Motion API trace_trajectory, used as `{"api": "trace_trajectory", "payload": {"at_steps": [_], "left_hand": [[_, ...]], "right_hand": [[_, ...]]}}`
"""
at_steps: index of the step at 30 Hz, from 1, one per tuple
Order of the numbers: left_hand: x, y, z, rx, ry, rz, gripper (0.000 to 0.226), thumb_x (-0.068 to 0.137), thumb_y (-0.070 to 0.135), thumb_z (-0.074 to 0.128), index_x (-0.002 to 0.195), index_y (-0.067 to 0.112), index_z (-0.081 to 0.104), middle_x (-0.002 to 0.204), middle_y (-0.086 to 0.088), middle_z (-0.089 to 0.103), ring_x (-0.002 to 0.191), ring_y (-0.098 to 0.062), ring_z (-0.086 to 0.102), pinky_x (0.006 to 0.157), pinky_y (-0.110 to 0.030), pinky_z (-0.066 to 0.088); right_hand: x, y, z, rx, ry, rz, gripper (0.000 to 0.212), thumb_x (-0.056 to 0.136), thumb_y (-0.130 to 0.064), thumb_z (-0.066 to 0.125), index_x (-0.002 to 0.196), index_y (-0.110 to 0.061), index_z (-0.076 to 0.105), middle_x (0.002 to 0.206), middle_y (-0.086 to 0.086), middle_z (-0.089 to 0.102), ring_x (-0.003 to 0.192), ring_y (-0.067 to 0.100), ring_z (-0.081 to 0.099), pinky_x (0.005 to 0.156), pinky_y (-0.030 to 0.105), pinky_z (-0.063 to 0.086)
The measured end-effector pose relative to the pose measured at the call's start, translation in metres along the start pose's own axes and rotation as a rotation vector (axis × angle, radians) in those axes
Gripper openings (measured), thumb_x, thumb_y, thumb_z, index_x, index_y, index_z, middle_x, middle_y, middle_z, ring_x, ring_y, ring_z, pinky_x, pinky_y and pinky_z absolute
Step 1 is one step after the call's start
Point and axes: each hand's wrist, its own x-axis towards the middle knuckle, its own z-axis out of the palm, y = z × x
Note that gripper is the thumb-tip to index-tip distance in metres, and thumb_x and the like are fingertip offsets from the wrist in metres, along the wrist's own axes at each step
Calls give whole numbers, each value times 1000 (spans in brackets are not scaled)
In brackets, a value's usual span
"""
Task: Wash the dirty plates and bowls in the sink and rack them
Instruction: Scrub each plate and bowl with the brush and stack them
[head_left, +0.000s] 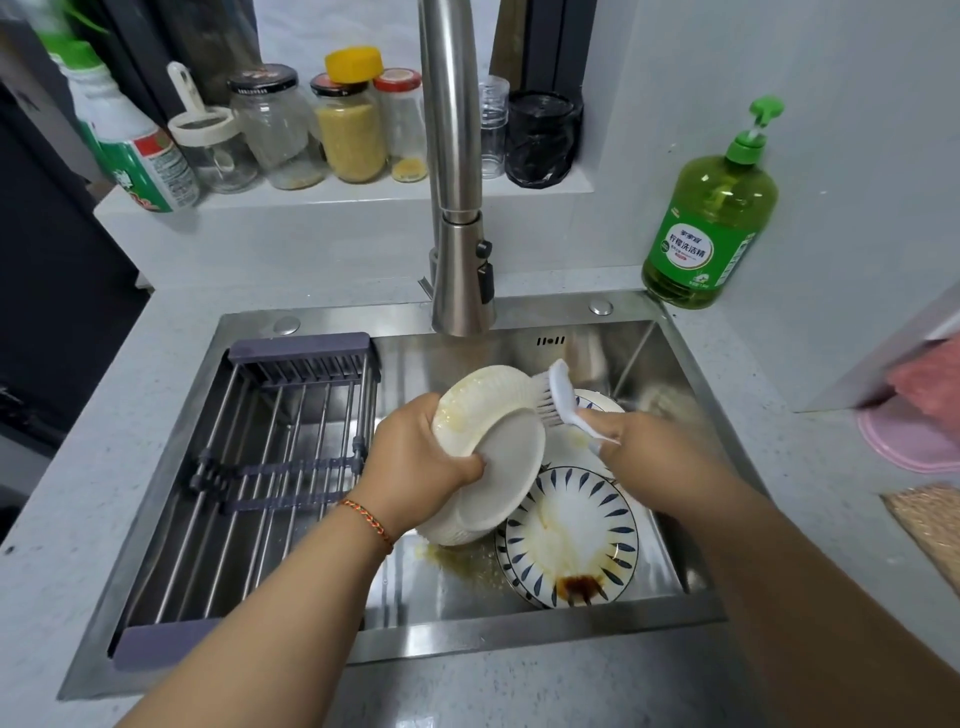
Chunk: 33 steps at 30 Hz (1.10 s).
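Bright, even light; edges warped, slight blur.

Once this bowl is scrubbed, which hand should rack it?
Left, probably. The left hand already grips the bowl and is on the rack side of the sink. The right hand holds the brush, farther from the rack.

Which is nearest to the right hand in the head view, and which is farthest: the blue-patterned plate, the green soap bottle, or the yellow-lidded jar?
From the right hand, which holds the white brush:
1. Blue-patterned plate with brown stains, just below it in the sink.
2. Green soap bottle with pump, at the back right on the counter.
3. Yellow-lidded glass jar, far back left on the ledge.
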Motion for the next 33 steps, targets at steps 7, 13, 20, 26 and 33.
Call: {"api": "trace_trajectory", "payload": {"at_steps": [7,13,20,26,33], "left_hand": [[-4,-8,-1,-13,0,-9,35,62,12,85,88,20,62,85,7,65,80,-14,62,68,-31,53],[-6,-7,1,-8,9,7,35,63,11,84,87,21,61,84,7,65,79,-13,62,66,-29,52],[-13,-9,12,-529,306,-197,38,66,-3,83,83,22,59,84,6,66,72,-8,61,63,-24,52],[-33,-17,50,-924,360,-421,39,64,-3,83,94,12,64,90,-11,72,84,-29,68,76,-42,57],[-26,-30,21,-888,45,-410,54,53,11,84,101,6,62,97,-15,72,85,-30,69,74,-45,58]], "right_hand": [[1,15,18,121,-77,12,42,98,-17,42,128,-43,55,80,1,65,54,11,44,54,23,38],[0,4,13,96,2,-48,52,98,-19,38,137,-52,38,69,-8,57,51,11,43,53,23,36],[-8,14,67,783,-11,245,40,98,-20,47,134,-37,51,74,4,58,43,8,33,40,21,31],[-8,1,97,1238,17,332,33,86,-34,69,109,-12,59,74,6,58,40,8,38,39,22,33],[-6,27,71,1026,-126,182,38,82,-25,74,116,-28,57,70,-3,66,42,8,36,43,25,29]]}}
